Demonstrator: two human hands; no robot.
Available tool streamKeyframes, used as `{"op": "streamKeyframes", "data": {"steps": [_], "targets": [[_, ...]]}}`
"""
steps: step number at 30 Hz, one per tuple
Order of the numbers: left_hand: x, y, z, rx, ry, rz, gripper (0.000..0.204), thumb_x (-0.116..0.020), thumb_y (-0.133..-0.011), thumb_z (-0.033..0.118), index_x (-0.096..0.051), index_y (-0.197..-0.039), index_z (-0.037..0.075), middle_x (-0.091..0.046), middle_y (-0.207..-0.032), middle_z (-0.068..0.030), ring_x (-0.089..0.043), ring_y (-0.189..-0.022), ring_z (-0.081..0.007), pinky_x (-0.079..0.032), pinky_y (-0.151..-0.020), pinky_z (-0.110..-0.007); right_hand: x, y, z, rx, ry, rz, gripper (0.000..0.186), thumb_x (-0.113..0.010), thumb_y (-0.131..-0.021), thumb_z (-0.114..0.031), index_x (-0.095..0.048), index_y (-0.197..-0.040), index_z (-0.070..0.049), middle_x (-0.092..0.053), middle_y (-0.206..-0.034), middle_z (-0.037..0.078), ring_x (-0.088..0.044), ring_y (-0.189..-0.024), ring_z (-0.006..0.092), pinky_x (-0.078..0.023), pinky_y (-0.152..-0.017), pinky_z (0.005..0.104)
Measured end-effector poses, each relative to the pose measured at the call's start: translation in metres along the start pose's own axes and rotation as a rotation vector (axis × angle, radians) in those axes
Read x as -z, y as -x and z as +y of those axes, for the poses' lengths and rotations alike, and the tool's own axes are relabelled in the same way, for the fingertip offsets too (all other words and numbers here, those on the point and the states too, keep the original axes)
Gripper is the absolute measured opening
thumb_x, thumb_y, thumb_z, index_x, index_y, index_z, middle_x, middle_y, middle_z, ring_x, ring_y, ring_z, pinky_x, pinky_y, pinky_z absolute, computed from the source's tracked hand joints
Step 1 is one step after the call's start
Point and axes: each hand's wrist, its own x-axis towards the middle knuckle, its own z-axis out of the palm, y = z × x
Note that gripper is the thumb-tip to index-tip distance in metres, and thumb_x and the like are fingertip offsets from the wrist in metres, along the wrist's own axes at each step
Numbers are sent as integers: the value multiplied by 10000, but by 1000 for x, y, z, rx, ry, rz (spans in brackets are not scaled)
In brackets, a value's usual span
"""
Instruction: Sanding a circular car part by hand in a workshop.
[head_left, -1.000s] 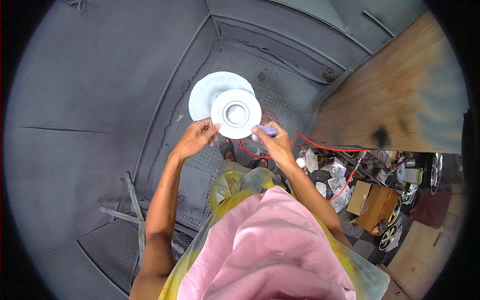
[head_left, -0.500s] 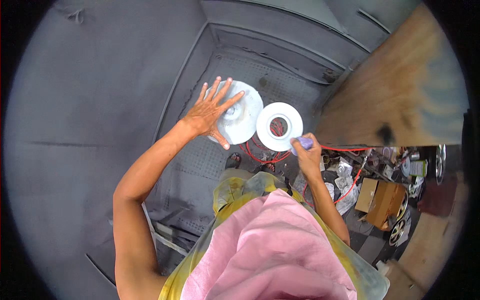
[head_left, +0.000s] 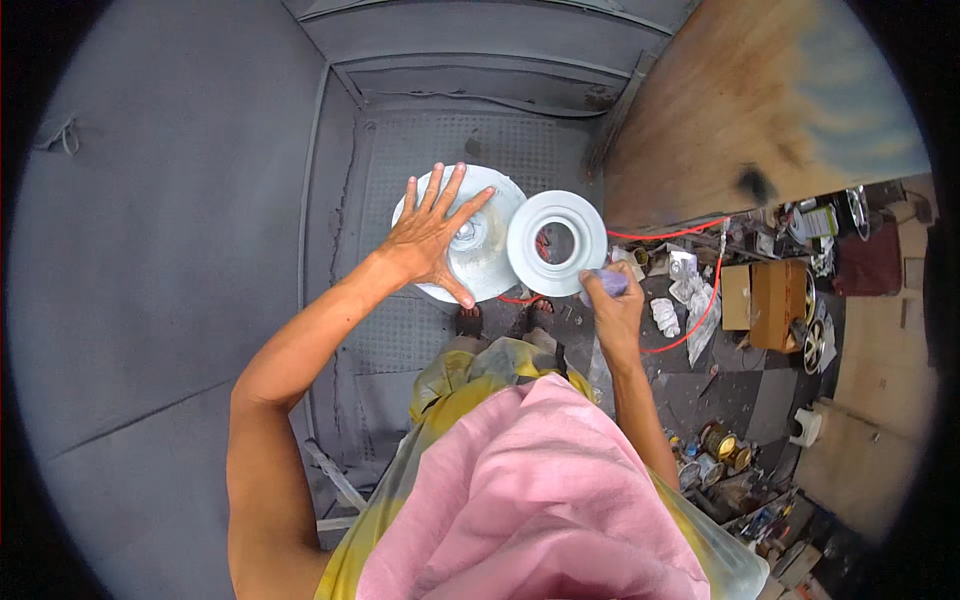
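My left hand (head_left: 430,235) is spread out flat over a white round disc (head_left: 497,255), thumb near its lower edge. A small raised hub shows at the disc's middle. Right beside the disc, overlapping its right edge, is a white ring (head_left: 520,235) with a wide round hole. The fingers of my right hand (head_left: 617,310) are closed round a crumpled purple pad (head_left: 607,284), which meets the ring's lower right rim. What bears the disc and ring is hidden beneath them.
Grey walls (head_left: 180,250) stand at left and ahead. A brown wooden panel (head_left: 730,130) rises at the upper right. A red hose (head_left: 718,275) crosses the right side, near a cardboard box (head_left: 778,305), crumpled paper (head_left: 665,317) and scattered cans (head_left: 718,440).
My view has shifted, showing more floor and clutter at the right. The ring's face is tilted slightly differently. My left hand stays spread on the disc; the right keeps the pad at the ring's rim.
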Motion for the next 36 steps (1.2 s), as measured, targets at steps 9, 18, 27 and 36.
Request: {"op": "streamKeyframes", "data": {"steps": [9, 18, 27, 36], "targets": [[36, -1, -32, 57, 439, 51, 1044, -919, -771, 641, -553, -1599, 120, -495, -1658, -223, -302, -1627, -455, -284, -1324, -571, -69, 20, 7, -46, 43, 59, 253, -844, -947, -171, -626, -901, -52, -662, -768, -9, -576, -649, 62, -486, -600, 290], [-8, -3, -74, 271, 418, 381, 556, -838, -966, 368, -713, -1356, -8, -711, -1270, -191, -723, -1139, -319, -586, -980, -431, -58, 39, 20, -66, -24, 168, 251, -841, -948, -153, -612, -889, -67, -669, -800, -6, -615, -682, 77, -501, -647, 279], [-31, 25, -95, 518, 1060, 126, 656, -886, -948, 403, -663, -1394, -22, -755, -1203, -153, -729, -1066, -222, -592, -898, -380, -50, 49, 16, -115, -120, 181, 242, -828, -960, -144, -601, -908, -80, -668, -822, 1, -629, -685, 79, -523, -637, 275], [-49, 53, -67, 546, 1448, 122, 711, -835, -982, 458, -675, -1366, -119, -764, -1205, -176, -724, -1091, -231, -553, -1024, -359, -58, 31, 25, 8, 38, 119, 252, -835, -952, -159, -599, -887, -99, -611, -797, -51, -508, -697, 49, -432, -628, 260]]}}
